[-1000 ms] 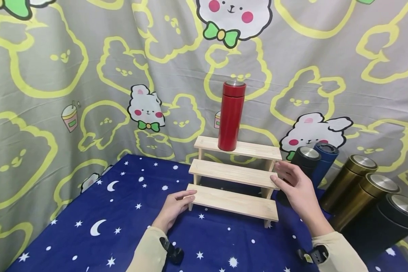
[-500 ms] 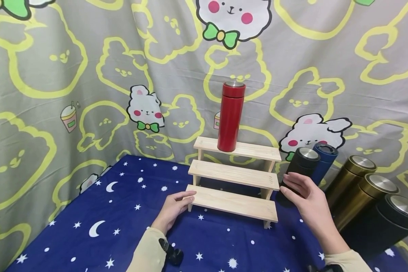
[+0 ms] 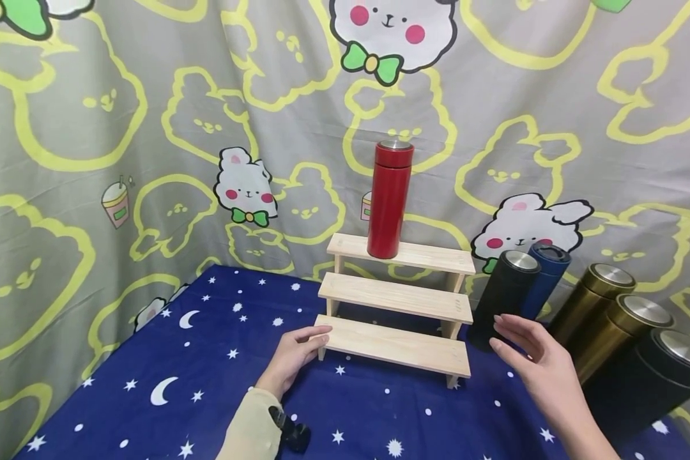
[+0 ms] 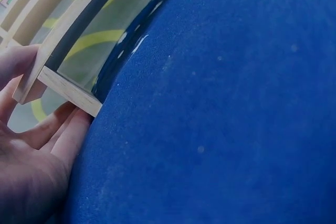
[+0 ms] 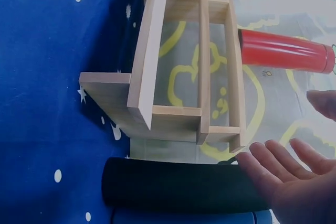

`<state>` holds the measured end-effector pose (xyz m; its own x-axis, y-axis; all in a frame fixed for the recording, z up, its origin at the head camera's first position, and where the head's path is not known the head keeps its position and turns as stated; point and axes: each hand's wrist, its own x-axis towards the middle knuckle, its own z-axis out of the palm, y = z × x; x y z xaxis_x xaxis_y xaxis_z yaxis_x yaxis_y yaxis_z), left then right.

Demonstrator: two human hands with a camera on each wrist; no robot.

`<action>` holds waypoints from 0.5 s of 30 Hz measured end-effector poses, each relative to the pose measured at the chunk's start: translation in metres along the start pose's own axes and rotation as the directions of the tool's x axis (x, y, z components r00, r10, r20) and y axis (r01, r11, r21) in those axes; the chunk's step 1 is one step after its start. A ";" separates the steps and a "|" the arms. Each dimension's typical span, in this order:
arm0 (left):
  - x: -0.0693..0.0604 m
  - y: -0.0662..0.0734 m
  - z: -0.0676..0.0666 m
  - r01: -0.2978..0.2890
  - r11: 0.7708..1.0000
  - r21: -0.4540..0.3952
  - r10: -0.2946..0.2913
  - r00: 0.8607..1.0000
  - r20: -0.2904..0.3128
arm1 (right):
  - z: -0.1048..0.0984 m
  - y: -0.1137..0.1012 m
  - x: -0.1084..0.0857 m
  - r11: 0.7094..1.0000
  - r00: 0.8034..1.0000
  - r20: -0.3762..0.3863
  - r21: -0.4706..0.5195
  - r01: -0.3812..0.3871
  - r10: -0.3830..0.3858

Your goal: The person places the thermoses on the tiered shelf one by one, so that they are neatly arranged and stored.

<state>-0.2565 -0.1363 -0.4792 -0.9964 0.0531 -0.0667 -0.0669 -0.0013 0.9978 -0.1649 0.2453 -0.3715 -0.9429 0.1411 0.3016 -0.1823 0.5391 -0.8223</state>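
A three-tier wooden display stand stands on the dark blue cloth. At the left end of its lowest step, my left hand grips the board. The left wrist view shows that hand's thumb on the board and its fingers against the leg. A red thermos stands upright on the top step. My right hand is in front of a black thermos, fingers spread from the thumb and nothing held. In the right wrist view its fingertips overlap the black thermos; contact cannot be told.
Behind the black thermos stands a blue one. Two gold thermoses and a large black thermos stand farther right. A patterned curtain hangs behind the cloth-covered table.
My right hand has left the right end of the middle step and moved right and toward me, to the black thermos. My left hand has stayed at the stand.
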 end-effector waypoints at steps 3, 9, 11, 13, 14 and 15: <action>-0.002 0.000 0.001 0.001 1.000 0.000 -0.001 1.000 -0.002 | -0.003 0.002 -0.008 1.000 1.000 0.006 -0.001 -0.022 0.022; -0.001 0.000 0.002 -0.010 1.000 -0.006 0.010 1.000 0.002 | -0.009 0.011 -0.022 0.999 0.999 -0.007 -0.020 -0.046 0.046; -0.001 0.000 0.002 -0.005 1.000 -0.005 0.005 1.000 0.001 | -0.010 0.014 -0.025 0.997 0.998 -0.012 -0.032 -0.065 0.064; -0.001 0.000 0.001 -0.002 1.000 -0.006 0.002 1.000 0.000 | -0.011 0.017 -0.028 0.996 0.996 -0.012 -0.036 -0.085 0.084; -0.001 0.000 0.001 -0.003 1.000 -0.006 0.003 1.000 0.000 | -0.011 0.019 -0.029 0.995 0.995 -0.012 -0.035 -0.095 0.094; -0.002 0.000 0.000 -0.004 1.000 -0.004 0.004 1.000 -0.002 | -0.010 0.021 -0.030 0.994 0.995 -0.012 -0.031 -0.102 0.101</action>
<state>-0.2551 -0.1364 -0.4787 -0.9967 0.0508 -0.0627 -0.0631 -0.0052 0.9980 -0.1375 0.2609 -0.3929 -0.9531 0.2052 0.2225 -0.0766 0.5477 -0.8331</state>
